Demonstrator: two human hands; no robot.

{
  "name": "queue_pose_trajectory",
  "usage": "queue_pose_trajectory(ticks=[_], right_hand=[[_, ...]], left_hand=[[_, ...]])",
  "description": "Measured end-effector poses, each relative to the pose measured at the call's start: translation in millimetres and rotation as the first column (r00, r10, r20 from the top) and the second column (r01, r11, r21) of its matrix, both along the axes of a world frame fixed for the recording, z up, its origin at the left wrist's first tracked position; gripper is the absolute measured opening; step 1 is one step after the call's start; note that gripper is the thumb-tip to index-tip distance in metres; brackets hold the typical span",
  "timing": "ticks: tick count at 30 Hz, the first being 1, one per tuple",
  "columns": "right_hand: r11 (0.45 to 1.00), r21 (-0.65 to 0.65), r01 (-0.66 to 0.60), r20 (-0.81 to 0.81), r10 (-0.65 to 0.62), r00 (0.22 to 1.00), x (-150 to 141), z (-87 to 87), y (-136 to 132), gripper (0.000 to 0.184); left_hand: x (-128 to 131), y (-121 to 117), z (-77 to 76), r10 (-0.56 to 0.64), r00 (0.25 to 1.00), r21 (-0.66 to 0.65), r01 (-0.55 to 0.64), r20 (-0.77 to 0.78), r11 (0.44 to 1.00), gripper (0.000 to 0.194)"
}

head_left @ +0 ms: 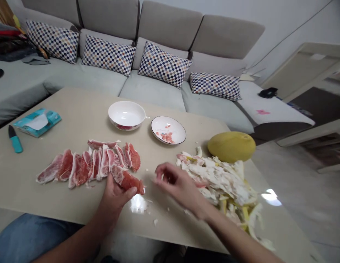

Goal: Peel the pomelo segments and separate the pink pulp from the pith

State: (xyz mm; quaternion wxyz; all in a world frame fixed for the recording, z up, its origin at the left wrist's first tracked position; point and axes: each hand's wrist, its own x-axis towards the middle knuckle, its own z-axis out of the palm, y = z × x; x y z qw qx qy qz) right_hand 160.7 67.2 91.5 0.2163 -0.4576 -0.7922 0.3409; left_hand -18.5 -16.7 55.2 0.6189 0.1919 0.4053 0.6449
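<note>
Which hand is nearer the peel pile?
Right: the right hand is just left of the peel pile; the left hand is farther left, holding a fruit segment.

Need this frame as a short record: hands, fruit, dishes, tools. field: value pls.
left_hand: fingers around a red fruit segment; left hand
right_hand: right hand apart from that segment, fingers curled; can't tell if it holds anything
segment_row: red segments with whitish membrane, side by side on the table
peel_pile: white and yellow scraps, table's right side
whole_fruit: yellow fruit, behind the scraps
dishes: white bowl; dark-rimmed plate with small red bits
tools: teal-handled knife, far left, by tissue pack
</note>
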Motion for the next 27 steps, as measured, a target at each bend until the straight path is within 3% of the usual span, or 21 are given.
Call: queue_pose_trajectory(ticks=[2,5,9,15,24,27], right_hand=[[0.986,-0.16,-0.038,-0.148,0.015,0.989,-5,-6.8,-36,0.029],[0.971,-0.24,0.001,-0.232,-0.058,0.971,-12,-18.4,-59,0.03],[0.939,-0.344,-0.003,-0.268,-0.095,0.959,-13,-17.8,-53,0.023],[0.732,-0.656,-0.182,-0.445,-0.18,0.877,-8,-9.8,-40,0.034],[0.6,-0.733,-0.322,-0.564,-0.271,0.78,-3,-22.0,-35,0.032],[0.605,-0.732,-0.315,-0.57,-0.289,0.769,-4,-23.4,-37,0.031]], left_hand=[[5,-3,-2.5,0.0,1.0,-0.017,0.0,-0.013,1.0,0.057],[10,-8,-5.0,-0.015,1.0,-0.031,0.014,-0.024,0.999,0.061],[12,-12,-6.2,-0.016,1.0,-0.056,0.016,-0.005,0.998,0.063],[7,-11,-8.6,-0.059,0.998,-0.062,0.061,0.036,0.996,0.068],[3,-9,-6.3,-0.119,0.992,0.006,0.119,0.045,0.993,0.059],[2,-9,-4.9,-0.135,0.987,0.004,0.135,0.082,0.991,0.065]])
